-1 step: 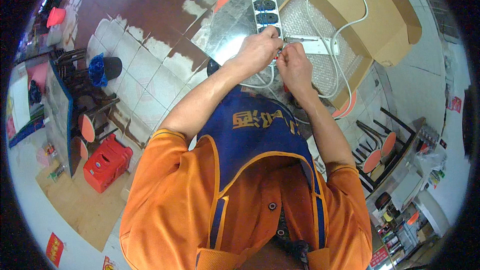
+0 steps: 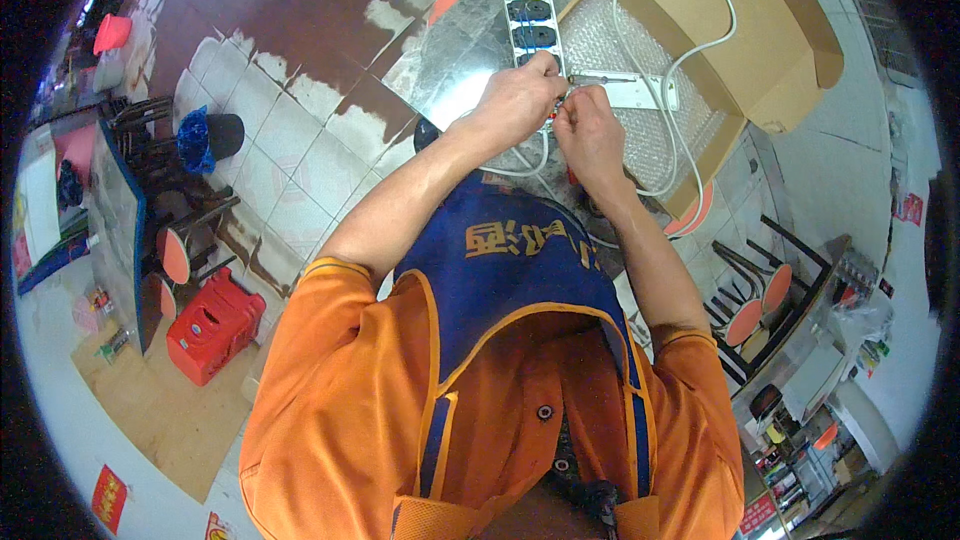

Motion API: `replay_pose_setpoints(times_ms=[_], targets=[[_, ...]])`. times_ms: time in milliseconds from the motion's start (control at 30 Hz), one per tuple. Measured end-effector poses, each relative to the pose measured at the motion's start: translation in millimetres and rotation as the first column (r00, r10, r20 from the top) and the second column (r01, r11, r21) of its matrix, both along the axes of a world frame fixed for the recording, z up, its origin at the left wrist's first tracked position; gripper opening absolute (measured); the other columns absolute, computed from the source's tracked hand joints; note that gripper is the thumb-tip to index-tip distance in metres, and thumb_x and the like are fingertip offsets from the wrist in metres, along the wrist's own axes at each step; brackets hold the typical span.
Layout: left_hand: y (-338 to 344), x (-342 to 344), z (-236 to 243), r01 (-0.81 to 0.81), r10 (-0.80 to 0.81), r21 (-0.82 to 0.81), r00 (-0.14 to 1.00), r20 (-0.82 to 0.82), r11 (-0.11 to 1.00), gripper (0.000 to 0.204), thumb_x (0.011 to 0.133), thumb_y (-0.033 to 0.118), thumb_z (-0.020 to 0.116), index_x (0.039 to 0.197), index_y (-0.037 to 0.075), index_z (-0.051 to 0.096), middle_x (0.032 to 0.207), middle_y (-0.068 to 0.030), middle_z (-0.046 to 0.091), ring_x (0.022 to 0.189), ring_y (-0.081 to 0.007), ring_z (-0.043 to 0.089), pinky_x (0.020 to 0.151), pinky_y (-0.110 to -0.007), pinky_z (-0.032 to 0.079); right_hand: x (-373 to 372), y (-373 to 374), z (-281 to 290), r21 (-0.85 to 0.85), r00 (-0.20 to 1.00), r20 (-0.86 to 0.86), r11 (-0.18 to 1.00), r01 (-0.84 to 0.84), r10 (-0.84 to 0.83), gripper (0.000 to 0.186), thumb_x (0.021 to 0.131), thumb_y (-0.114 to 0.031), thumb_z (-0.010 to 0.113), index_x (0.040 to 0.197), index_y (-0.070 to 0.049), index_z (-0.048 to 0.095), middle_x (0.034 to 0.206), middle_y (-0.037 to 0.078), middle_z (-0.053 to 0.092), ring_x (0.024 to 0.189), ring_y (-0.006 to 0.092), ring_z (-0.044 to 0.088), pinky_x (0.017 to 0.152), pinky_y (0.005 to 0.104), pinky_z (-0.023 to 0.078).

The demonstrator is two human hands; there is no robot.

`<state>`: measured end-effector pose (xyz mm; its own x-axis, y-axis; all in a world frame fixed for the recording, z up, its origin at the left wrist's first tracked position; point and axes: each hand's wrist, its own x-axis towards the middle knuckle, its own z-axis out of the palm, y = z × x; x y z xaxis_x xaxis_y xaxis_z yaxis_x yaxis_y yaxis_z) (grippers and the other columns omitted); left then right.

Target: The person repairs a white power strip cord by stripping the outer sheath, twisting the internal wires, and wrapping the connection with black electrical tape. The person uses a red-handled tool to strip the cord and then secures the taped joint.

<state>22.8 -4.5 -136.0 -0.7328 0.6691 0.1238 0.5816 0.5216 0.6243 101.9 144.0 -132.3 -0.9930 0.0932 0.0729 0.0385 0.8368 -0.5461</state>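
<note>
A white power strip (image 2: 515,28), its casing off, bares black socket blocks and blue wires on the dark, shiny table. Across its lower end lies my left hand (image 2: 518,103), fingers curled and closed. Close by on the right, my right hand (image 2: 592,132) is pinched shut. Small red and white bits show between the two hands, but what the fingertips hold is hidden. Just beyond the right fingers is a thin metal tool (image 2: 602,79), its kind unclear, by a long white plate (image 2: 635,93). A white cord (image 2: 545,155) loops below my left hand.
An open cardboard box (image 2: 735,30) lined with bubble wrap (image 2: 650,40) sits at the right, a white cable (image 2: 732,10) looping over it. Stools with orange seats (image 2: 745,322) stand at the right. A red plastic container (image 2: 213,325) and a chair with blue plastic (image 2: 195,140) are left.
</note>
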Motion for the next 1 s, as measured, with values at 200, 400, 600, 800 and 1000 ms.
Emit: replay_pose_setpoints(times_ms=[200,400,600,800,1000], targets=[[3,6,1,0.028,-0.028,-0.006,0.998,-0.060,1.000,0.010,0.083,0.008,0.063,0.092,0.003,0.063,0.099,-0.0145,0.057,0.077,-0.0364,0.067,0.066,-0.047,0.057,0,0,-1,-0.013,0.999,0.030,1.000,0.017,-0.016,0.016,0.082,-0.007,0.068,0.091,-0.001,0.057,0.095,0.013,0.058,0.076,0.0326,0.064,0.065,0.0428,0.051],[5,13,3,-0.005,0.004,-0.016,0.998,-0.068,1.000,0.008,0.082,0.005,0.061,0.087,0.000,0.061,0.097,-0.0163,0.057,0.075,-0.0372,0.068,0.065,-0.047,0.057,2,-2,-5,-0.030,1.000,-0.007,0.999,0.009,-0.010,0.016,0.080,-0.005,0.067,0.090,-0.001,0.056,0.091,0.014,0.056,0.074,0.0340,0.060,0.065,0.0424,0.049],[3,12,-2,0.001,-0.003,-0.043,0.999,-0.045,0.999,0.011,0.086,0.008,0.059,0.094,0.001,0.059,0.101,-0.0166,0.055,0.081,-0.0389,0.067,0.066,-0.049,0.055,3,1,-11,-0.077,0.997,0.050,0.995,0.064,-0.060,0.012,0.078,0.000,0.065,0.085,0.001,0.056,0.087,0.015,0.054,0.071,0.0321,0.057,0.064,0.0415,0.047],[0,11,11,-0.005,0.002,-0.048,0.998,-0.067,0.999,0.009,0.082,0.003,0.060,0.088,-0.004,0.061,0.097,-0.0178,0.058,0.077,-0.0375,0.068,0.065,-0.047,0.057,6,15,-16,-0.154,0.997,0.073,0.988,0.031,-0.020,0.013,0.089,-0.014,0.059,0.096,-0.004,0.057,0.096,0.018,0.060,0.091,0.0413,0.061,0.080,0.0505,0.049],[-1,12,-5,-0.117,0.116,0.071,0.993,0.024,0.991,0.010,0.087,0.008,0.061,0.090,-0.001,0.062,0.099,-0.0178,0.059,0.083,-0.0398,0.066,0.071,-0.049,0.055,2,21,-18,-0.216,0.999,0.002,0.975,-0.043,0.045,0.018,0.090,-0.019,0.062,0.101,-0.006,0.063,0.097,0.017,0.062,0.091,0.0391,0.062,0.079,0.0475,0.050]])
